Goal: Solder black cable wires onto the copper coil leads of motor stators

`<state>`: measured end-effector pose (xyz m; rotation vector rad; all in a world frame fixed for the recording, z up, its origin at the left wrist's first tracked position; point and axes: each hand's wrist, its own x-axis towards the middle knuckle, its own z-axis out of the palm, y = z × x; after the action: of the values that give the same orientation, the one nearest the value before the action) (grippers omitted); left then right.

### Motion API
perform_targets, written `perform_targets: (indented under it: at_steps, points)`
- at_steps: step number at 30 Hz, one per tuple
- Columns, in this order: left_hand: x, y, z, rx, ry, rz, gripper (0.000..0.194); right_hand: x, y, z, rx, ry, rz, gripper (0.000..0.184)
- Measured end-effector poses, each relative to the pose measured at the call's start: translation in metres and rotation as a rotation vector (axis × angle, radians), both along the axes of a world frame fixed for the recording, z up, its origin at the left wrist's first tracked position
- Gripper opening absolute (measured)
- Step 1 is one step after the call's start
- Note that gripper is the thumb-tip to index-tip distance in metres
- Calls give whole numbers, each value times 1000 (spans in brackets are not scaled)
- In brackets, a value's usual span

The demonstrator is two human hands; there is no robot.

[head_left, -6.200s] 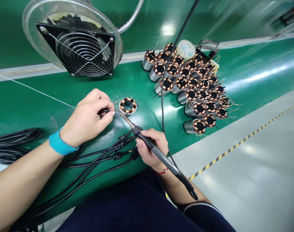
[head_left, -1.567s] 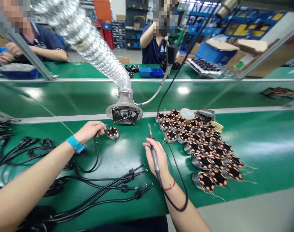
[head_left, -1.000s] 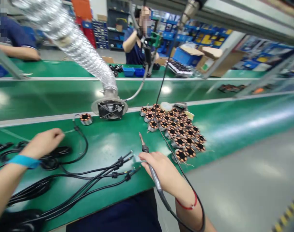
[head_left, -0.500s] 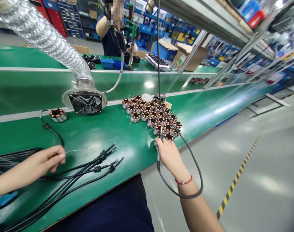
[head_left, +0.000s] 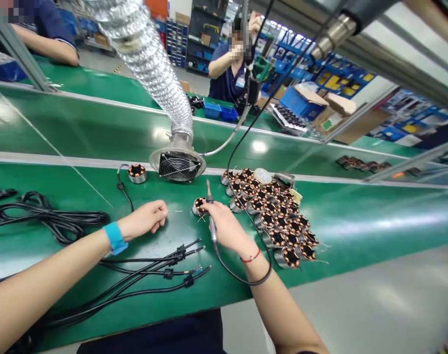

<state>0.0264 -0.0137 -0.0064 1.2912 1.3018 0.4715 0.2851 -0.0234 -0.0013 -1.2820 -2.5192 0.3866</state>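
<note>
Right hand [head_left: 225, 227] closed round soldering iron [head_left: 212, 230], tip up, clear of the desk [head_left: 342, 221]; fingertips at wound stator [head_left: 199, 206]. Left hand [head_left: 144, 219] curled, can't tell if pinching anything. Stator batch [head_left: 273, 221] packed aside, right.

readable text: none | yellow paper tag [head_left: 295, 196]: too small to read
</note>
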Motion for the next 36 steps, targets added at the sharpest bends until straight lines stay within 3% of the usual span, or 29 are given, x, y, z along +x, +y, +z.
perform_targets:
  at_steps: [3,6,10,16,19,23,25,31,36]
  points:
    - [11,13,-3,25,-8,98,23,-9,21,-9,-28,26,82,60]
    - [21,20,-5,1,-21,136,23,-18,29,-19,13,29,33,51]
    - [28,23,-11,-38,-79,129,24,-25,13,-25,109,-11,-39,45]
    - [31,28,-27,-71,-171,76,30,-26,-6,-15,29,177,-60,52]
    - [34,30,-29,-71,-185,72,31,-31,-1,-15,-47,219,-161,50]
    - [36,31,-29,-64,-195,71,33,-41,0,-22,-215,260,-410,63]
    - [36,32,-30,-55,-209,62,32,-45,-3,-25,-247,280,-455,66]
    - [27,39,-28,-28,-228,3,26,-47,-7,-28,-227,297,-312,59]
    - [10,45,-12,-164,-209,-112,26,-43,-11,-28,-240,329,-253,60]
